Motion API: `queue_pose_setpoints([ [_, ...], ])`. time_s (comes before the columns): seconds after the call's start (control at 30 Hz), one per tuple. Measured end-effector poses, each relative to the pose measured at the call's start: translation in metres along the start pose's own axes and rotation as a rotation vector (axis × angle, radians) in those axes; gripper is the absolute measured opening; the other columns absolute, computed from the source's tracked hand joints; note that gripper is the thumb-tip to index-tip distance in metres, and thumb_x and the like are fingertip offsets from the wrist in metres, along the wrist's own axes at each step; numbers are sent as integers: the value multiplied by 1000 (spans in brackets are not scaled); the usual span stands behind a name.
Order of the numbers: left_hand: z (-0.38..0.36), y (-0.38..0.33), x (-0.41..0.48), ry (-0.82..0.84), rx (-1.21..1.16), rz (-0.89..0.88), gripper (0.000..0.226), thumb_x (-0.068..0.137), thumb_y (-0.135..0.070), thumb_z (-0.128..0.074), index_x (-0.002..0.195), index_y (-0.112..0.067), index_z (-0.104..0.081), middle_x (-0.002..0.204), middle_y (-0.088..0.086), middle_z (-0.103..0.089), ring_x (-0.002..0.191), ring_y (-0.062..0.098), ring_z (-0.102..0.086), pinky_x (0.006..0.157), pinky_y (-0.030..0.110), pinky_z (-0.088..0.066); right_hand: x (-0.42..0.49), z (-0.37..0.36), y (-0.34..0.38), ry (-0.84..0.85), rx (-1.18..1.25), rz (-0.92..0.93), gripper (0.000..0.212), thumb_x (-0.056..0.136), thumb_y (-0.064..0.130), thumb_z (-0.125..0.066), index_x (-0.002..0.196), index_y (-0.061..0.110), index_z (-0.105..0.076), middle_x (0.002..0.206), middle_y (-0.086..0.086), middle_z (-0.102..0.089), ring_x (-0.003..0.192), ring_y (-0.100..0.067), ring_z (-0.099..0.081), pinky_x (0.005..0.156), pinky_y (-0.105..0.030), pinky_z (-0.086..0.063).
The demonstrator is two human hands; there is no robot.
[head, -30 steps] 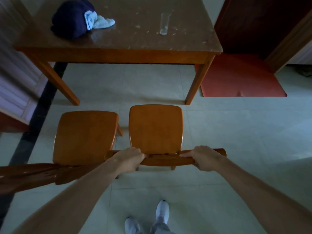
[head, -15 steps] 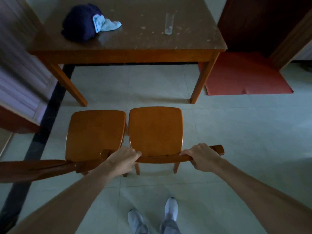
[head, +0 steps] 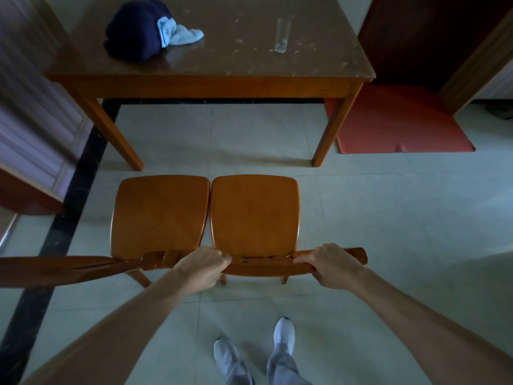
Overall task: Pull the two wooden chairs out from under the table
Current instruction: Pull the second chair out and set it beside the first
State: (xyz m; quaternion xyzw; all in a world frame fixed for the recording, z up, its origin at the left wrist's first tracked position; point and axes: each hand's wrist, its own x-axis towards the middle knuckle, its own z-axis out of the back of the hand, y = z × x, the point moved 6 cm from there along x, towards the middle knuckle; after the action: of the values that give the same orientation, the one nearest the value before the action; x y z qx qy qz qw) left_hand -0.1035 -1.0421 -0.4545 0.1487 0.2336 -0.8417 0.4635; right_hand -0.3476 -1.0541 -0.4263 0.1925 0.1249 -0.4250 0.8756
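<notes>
Two wooden chairs stand side by side on the tiled floor, in front of the wooden table (head: 211, 86), with their seats touching. The right chair (head: 254, 215) has its top rail near me. My left hand (head: 201, 269) is closed on the left end of that rail. My right hand (head: 331, 266) is closed on its right end. The left chair (head: 159, 215) stands free of my hands; its back rail stretches off toward the left edge of the view.
A dark blue and light blue cloth bundle (head: 141, 30) and a clear glass (head: 281, 34) sit on the table. A red mat (head: 399, 123) lies at the right by a dark doorway. My feet (head: 255, 351) are just behind the chairs.
The right chair has shifted left until its seat touches the left chair's seat, and both now line up. My hands keep their hold on the rail.
</notes>
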Motion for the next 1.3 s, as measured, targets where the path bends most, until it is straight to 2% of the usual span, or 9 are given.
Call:
queue_pose_setpoints([
  [0.1, 2, -1, -2, 11, -8, 2, 25, 94, -11, -54, 119, -10, -58, 99, 4, -68, 70, 5, -55, 52, 10, -36, -2, 1, 1, 8, -9, -10, 51, 89, 10, -62, 134, 30, -52, 116, -4, -70, 92, -21, -68, 90, -35, -50],
  [0.2, 7, -2, -4, -5, -12, 37, 20, 92, -16, -54, 109, -12, -64, 93, 6, -69, 76, 18, -64, 68, 29, -53, -5, 0, 4, 14, -9, -14, 46, 90, 11, -60, 131, 32, -55, 112, -3, -71, 91, -21, -68, 87, -33, -50],
  [0.37, 6, -1, -3, -9, -2, 9, 17, 91, -18, -56, 104, -12, -65, 85, 4, -68, 63, 13, -53, 59, 27, -45, -7, 1, 4, 31, -8, -22, 43, 91, 12, -59, 127, 35, -58, 106, -1, -72, 87, -19, -67, 83, -31, -50],
  [0.5, 5, 2, 0, 9, 44, -20, 20, 88, -25, -58, 103, -14, -63, 82, 3, -67, 66, 19, -61, 60, 34, -53, -5, 3, 0, 83, -66, -30, 30, 90, 19, -58, 116, 33, -64, 97, 1, -73, 79, -19, -66, 77, -33, -53],
  [0.7, 7, -4, -2, 55, 41, -86, 26, 92, -31, -60, 107, -11, -61, 64, -12, -50, 44, -1, -45, 35, 7, -35, -2, 3, 2, 140, -90, -39, 15, 87, 29, -57, 97, 30, -68, 80, 6, -70, 65, -13, -61, 65, -28, -50],
  [0.83, 7, -6, -2, 68, 19, -99, 27, 93, -30, -58, 110, -9, -60, 63, -14, -48, 43, -1, -45, 33, 4, -33, -1, 6, 7, 134, -108, -56, 15, 86, 31, -58, 95, 30, -69, 69, 9, -61, 58, -10, -54, 56, -24, -37],
  [0.93, 6, -7, -3, 58, 31, -89, 24, 94, -27, -57, 111, -10, -61, 72, -8, -61, 45, -1, -50, 36, 8, -35, -2, 9, 15, 85, -103, -60, 15, 85, 31, -58, 95, 29, -70, 67, 9, -56, 59, -13, -54, 56, -25, -35],
  [1.17, 21, -16, -25, -27, 67, -70, 21, 95, -25, -55, 111, -11, -59, 81, -5, -62, 48, -4, -46, 41, 10, -35, -6, 13, 48, -34, 13, -88, 24, 88, 43, -60, 103, 26, -69, 83, 7, -71, 69, -10, -64, 72, -28, -54],
  [1.3, 33, -25, -46, -107, 9, -8, 19, 94, -24, -57, 107, -10, -62, 83, -4, -66, 55, 0, -57, 45, 13, -43, -21, 19, 64, -90, 130, -157, 23, 91, 43, -57, 96, 24, -67, 80, 7, -69, 67, -9, -63, 65, -28, -54],
])
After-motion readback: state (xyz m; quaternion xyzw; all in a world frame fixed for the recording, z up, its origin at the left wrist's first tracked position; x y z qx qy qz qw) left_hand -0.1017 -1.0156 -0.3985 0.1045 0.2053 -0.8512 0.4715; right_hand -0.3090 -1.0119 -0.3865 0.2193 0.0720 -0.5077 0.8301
